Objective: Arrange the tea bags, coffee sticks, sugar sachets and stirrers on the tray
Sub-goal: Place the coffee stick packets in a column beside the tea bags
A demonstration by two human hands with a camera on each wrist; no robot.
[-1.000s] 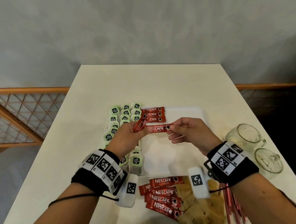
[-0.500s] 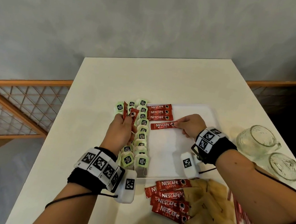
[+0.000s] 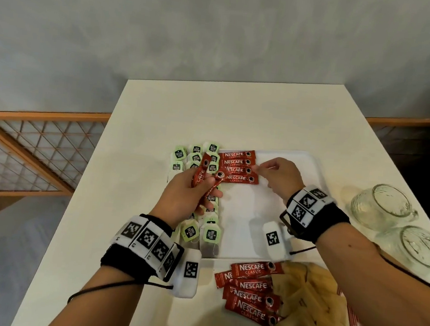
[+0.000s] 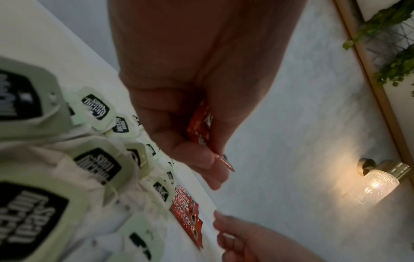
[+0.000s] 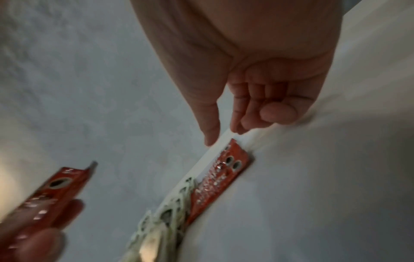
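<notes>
Coffee sticks (image 3: 207,179) in curled left hand (image 3: 186,199)

L hand (image 3: 186,194) raised w/ fingers curled round two sticks (image 3: 206,180), wrist band facing up, while R hand (image 3: 279,176) reaches fwd, palm down, fingers loosely bent, thumb & index tips just off the laid row, forearms both angled inward.

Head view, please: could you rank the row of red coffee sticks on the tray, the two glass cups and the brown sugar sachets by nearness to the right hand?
1. Row of red coffee sticks: at the right hand's fingers.
2. Two clear glass cups: on the table to its right.
3. Brown paper sugar sachets: at the near table edge.
</notes>
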